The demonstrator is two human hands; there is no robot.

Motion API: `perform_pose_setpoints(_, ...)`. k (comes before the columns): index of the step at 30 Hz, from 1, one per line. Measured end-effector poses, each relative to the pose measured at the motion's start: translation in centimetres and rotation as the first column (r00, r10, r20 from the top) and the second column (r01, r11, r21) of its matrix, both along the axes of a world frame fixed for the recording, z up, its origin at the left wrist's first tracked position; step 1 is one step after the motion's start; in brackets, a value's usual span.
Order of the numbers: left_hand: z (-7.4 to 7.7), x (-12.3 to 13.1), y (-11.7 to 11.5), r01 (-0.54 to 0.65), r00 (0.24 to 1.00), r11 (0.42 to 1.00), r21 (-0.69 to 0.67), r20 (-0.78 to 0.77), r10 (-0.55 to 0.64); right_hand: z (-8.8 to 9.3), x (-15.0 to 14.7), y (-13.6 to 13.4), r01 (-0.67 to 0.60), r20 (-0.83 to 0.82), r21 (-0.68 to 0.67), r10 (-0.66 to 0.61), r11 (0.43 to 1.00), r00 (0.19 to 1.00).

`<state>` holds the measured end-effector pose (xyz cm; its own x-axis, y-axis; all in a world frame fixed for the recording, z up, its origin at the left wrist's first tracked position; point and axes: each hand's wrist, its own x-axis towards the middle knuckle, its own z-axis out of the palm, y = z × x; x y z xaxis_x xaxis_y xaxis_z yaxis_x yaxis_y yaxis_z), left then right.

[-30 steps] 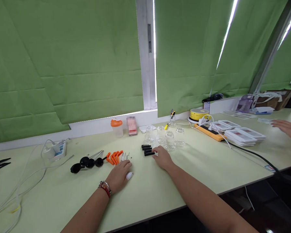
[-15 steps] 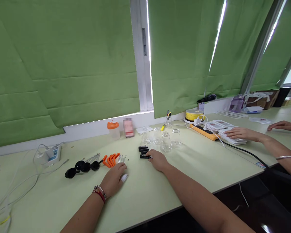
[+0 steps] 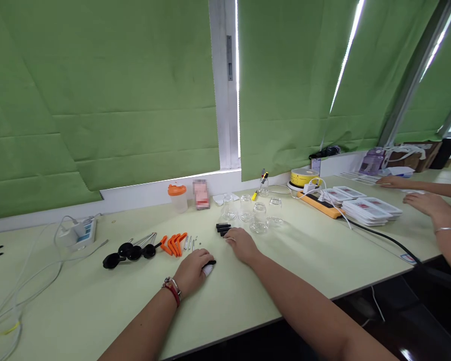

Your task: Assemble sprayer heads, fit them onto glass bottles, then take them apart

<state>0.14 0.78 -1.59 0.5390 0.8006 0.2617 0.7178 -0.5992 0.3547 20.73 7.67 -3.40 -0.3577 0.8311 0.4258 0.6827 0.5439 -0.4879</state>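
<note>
My left hand (image 3: pixel 191 272), a white wrap on its thumb, is closed on a small black piece (image 3: pixel 211 262) whose tip sticks out past the thumb. It looks like one of the bristled black brush heads (image 3: pixel 222 227) lying in a short row. At the near end of that row, my right hand (image 3: pixel 242 245) has its fingertips closed on another brush head, mostly hidden by them. Left of the hands lie orange angled handles (image 3: pixel 175 243), thin metal rods (image 3: pixel 189 242) and round black scoop-like parts (image 3: pixel 135 252). Several clear glass jars (image 3: pixel 259 218) stand behind my right hand.
An orange-lidded cup (image 3: pixel 178 198) stands by the wall. White power strip (image 3: pixel 80 234) and cables are at left; an orange power strip (image 3: pixel 319 204) and stacked white cases (image 3: pixel 368 210) at right. Another person's hands (image 3: pixel 428 202) rest near the cases. A yellow-handled tool (image 3: pixel 260 185) leans behind the jars.
My left hand has moved right and now holds a black piece taken from the row. The row shows fewer pieces. The co-worker's hands have moved off the white cases.
</note>
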Motion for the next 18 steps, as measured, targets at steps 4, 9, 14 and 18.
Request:
perform_pose_setpoints(4,0.3,-2.0,-0.3,0.042,0.990,0.987,-0.153,0.141,-0.020,-0.5,0.9,1.8,0.078,0.050,0.010,-0.079,0.997,0.996)
perform_pose_setpoints(9,0.7,-4.3,-0.4,0.119,0.962,0.948,-0.297,0.270,-0.036,-0.9,0.5,2.2,0.047,0.114,0.030,-0.050,0.998,0.992)
perform_pose_setpoints(14,1.0,-4.6,-0.1,0.128,0.955,0.922,-0.365,0.298,-0.015,-0.8,0.0,1.9,0.025,0.151,0.040,-0.031,0.999,0.988)
perform_pose_setpoints(18,1.2,-4.2,-0.4,0.101,0.954,0.911,-0.399,0.299,0.025,-0.5,-0.7,1.7,-0.009,0.184,0.046,0.000,0.999,0.983)
